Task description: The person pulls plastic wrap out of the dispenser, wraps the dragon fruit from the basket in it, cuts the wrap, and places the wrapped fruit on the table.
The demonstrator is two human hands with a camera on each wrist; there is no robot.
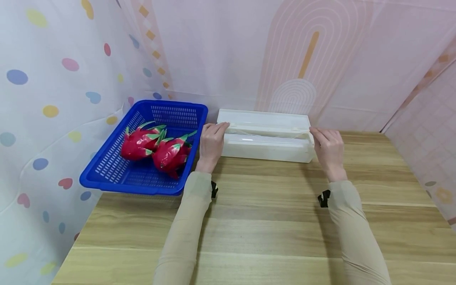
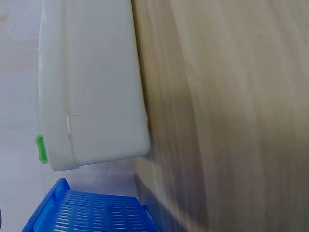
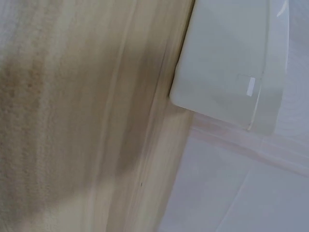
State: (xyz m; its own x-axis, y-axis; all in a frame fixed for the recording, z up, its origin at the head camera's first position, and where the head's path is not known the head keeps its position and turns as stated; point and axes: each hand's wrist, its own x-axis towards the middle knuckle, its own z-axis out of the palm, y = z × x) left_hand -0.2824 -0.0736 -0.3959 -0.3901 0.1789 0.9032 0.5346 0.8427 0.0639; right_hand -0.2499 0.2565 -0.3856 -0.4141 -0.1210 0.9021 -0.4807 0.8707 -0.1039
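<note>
A long white cling film dispenser box (image 1: 263, 148) stands at the back of the table, its lid (image 1: 263, 117) raised toward the wall. Thin clear cling film (image 1: 301, 134) stretches across the box opening. At the box's left end my left hand (image 1: 212, 142) pinches the film's edge between curled fingers and thumb. My right hand (image 1: 328, 148) pinches it likewise at the right end. In the left wrist view the box front (image 2: 104, 82) shows, with a green piece (image 2: 42, 149) at its edge. The right wrist view shows the other box end (image 3: 222, 63). Neither wrist view shows the fingers.
Left of the box, close by my left hand, stands a blue plastic basket (image 1: 133, 187). Two red dragon fruits (image 1: 139, 144) with green tips lie in it. Patterned cloth (image 1: 221, 47) hangs behind and beside the wooden table (image 1: 263, 225).
</note>
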